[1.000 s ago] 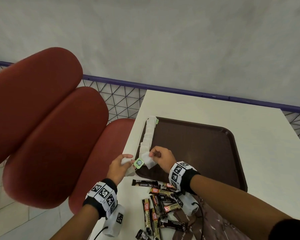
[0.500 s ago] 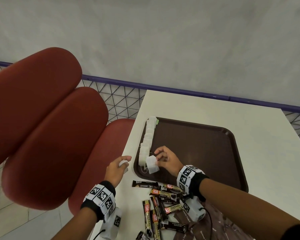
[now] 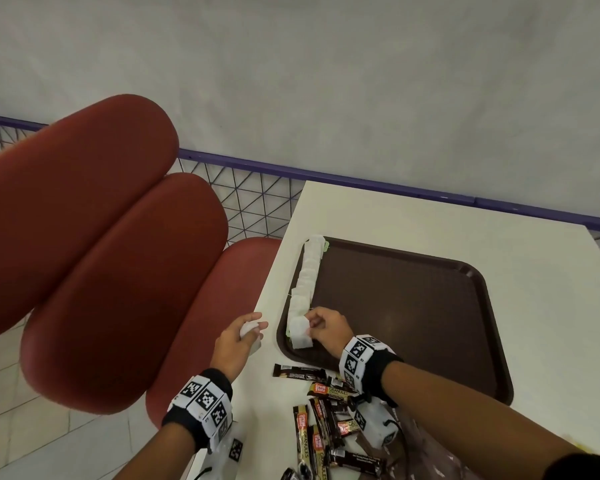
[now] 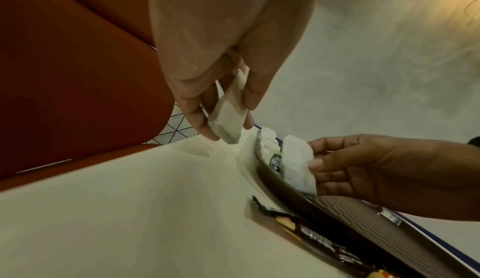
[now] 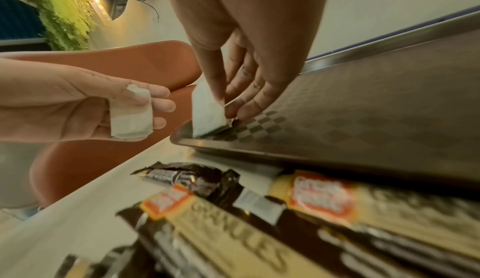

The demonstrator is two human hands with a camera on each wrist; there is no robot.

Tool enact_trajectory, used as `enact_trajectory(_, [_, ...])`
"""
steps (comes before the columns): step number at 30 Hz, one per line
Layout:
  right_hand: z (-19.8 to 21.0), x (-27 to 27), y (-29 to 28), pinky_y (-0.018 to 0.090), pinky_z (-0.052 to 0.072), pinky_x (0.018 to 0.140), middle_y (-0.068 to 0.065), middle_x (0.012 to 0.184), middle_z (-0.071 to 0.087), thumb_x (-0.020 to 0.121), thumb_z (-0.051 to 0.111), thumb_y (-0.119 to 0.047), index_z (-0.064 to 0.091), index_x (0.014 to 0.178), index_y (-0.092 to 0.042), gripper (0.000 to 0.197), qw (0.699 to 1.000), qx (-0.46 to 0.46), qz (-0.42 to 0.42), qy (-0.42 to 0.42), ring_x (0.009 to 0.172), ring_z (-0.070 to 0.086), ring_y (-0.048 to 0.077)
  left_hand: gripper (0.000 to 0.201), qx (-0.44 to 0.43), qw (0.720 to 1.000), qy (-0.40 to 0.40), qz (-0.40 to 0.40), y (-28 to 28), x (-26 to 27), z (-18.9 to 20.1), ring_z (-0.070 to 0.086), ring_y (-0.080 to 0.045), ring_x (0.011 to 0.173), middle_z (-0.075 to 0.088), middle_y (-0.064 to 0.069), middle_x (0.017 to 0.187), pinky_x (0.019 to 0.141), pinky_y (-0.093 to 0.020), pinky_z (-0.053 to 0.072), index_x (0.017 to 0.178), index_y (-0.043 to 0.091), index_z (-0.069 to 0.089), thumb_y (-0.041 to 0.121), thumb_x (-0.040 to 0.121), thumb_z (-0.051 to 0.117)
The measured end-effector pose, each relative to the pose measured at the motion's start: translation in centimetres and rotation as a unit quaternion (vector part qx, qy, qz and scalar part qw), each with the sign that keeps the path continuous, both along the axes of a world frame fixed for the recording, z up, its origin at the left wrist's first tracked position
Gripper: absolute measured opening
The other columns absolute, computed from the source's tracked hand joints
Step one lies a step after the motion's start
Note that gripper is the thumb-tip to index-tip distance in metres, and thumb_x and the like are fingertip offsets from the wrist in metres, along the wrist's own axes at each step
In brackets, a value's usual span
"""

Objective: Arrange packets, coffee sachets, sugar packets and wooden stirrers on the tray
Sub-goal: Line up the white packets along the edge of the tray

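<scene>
A dark brown tray (image 3: 430,306) lies on the white table (image 3: 395,216). A row of white tea bags (image 3: 307,271) runs along the tray's left rim. My right hand (image 3: 321,329) pinches a white tea bag (image 3: 299,332) (image 5: 207,110) (image 4: 297,163) and holds its lower edge on the tray's near-left corner. My left hand (image 3: 243,336) is just left of the tray over the table edge and holds another white tea bag (image 4: 228,116) (image 5: 131,116) between its fingers. Coffee sachets (image 3: 321,424) lie in a loose pile on the table before the tray.
Red padded seats (image 3: 94,271) stand left of the table, beyond its edge. A purple rail with wire mesh (image 3: 257,199) runs behind. A crumpled clear plastic bag (image 3: 426,452) lies under my right forearm. Most of the tray floor is bare.
My right hand has carried its tea bag away from the left hand and down onto the tray's near-left corner. The left hand has drawn back slightly left, still holding its bag.
</scene>
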State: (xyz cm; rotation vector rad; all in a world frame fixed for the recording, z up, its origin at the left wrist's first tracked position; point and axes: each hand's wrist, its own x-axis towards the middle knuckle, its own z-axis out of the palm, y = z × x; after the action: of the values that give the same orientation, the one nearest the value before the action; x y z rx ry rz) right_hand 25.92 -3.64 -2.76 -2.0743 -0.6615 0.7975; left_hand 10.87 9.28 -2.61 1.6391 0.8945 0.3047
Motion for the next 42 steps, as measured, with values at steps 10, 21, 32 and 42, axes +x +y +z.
enact_trajectory(10, [-0.7,-0.4,2.2,0.021,0.041,0.073,-0.008,0.069,0.046,0.078,0.046,0.012,0.056,0.104,-0.01,0.034,0.997,-0.009,-0.071,-0.024,0.079,0.052,0.016,0.018,-0.019,0.999,0.017,0.027,0.5,-0.2,-1.1,0.064,-0.024,0.103,0.071,0.011,0.097,0.1,-0.044,0.045,0.095,0.027,0.054,0.009,0.091,0.056])
enact_trajectory(21, [-0.3,-0.8,1.5,0.017,0.038,0.071,0.001,0.094,0.048,0.077,0.057,0.005,0.049,0.094,-0.016,0.028,0.997,0.043,-0.056,-0.039,0.081,0.048,0.013,0.027,0.08,0.995,0.028,-0.042,0.3,0.6,0.3,0.05,-0.012,0.103,0.061,0.003,0.107,0.083,-0.022,0.034,0.087,0.041,0.064,0.015,0.092,0.056])
enact_trajectory(32, [1.9,-1.9,0.5,0.015,0.041,0.067,0.001,0.086,0.052,0.082,0.057,-0.001,0.044,0.078,-0.024,0.027,0.992,0.104,0.063,0.019,0.074,0.047,0.01,0.041,0.014,0.998,0.017,-0.059,-1.5,2.9,1.2,0.055,-0.019,0.081,0.055,-0.007,0.08,0.087,-0.044,0.049,0.123,0.023,0.055,0.022,0.084,0.069])
enact_trajectory(42, [0.4,-1.1,-0.5,0.005,0.038,0.055,-0.004,0.072,0.052,0.081,0.052,0.008,0.045,0.065,-0.025,0.037,0.999,0.029,-0.038,0.0,0.072,0.05,0.013,0.024,-0.003,1.0,0.006,-0.016,-1.0,2.4,0.6,0.061,-0.019,0.104,0.069,0.002,0.098,0.1,-0.046,0.045,0.109,0.027,0.06,0.018,0.087,0.065])
